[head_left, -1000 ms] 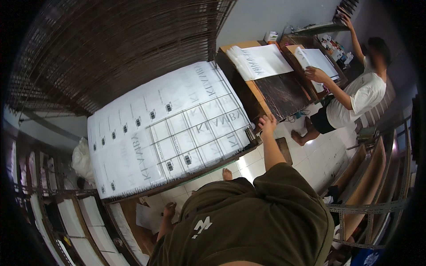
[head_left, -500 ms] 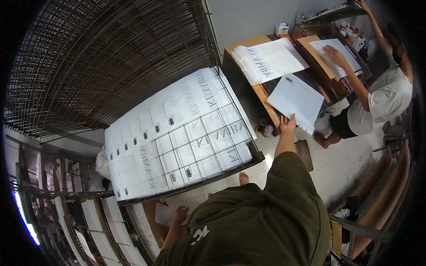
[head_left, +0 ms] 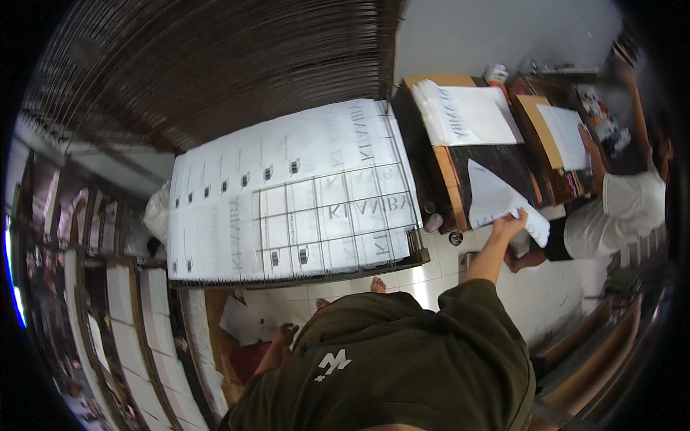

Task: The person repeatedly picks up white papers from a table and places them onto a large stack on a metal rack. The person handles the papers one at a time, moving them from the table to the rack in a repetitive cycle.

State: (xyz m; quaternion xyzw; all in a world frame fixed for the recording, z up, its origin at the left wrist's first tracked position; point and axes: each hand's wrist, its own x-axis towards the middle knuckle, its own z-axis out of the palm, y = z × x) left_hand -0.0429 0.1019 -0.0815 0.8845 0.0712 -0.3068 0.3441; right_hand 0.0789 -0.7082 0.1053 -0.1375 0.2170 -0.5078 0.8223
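My right hand (head_left: 509,223) is closed on the near edge of a white printed sheet (head_left: 497,195). The sheet hangs in a bend over the front of a dark work table (head_left: 496,161), its near corner drooping. My left hand (head_left: 287,335) is low by my side, fingers loosely curled, with nothing visible in it. In front of me, a wire drying rack (head_left: 345,276) bears several white printed sheets (head_left: 215,215), lying flat and overlapping under a wire grid. On the dark table, a stack of white printed sheets (head_left: 485,115) lies toward the back.
At right, a co-worker (head_left: 629,205) in a white shirt leans over another sheet (head_left: 564,136) on a board. Raised wire shelves (head_left: 237,65) loom above the rack. Shelves of white stacks (head_left: 129,309) stand at left, wooden boards (head_left: 600,337) at lower right. Small containers (head_left: 433,221) sit by the table.
My view has turned right, so the rack looks more level. The sheet in my right hand has swung from flat to bent and drooping. The co-worker's near hand has moved lower on the board.
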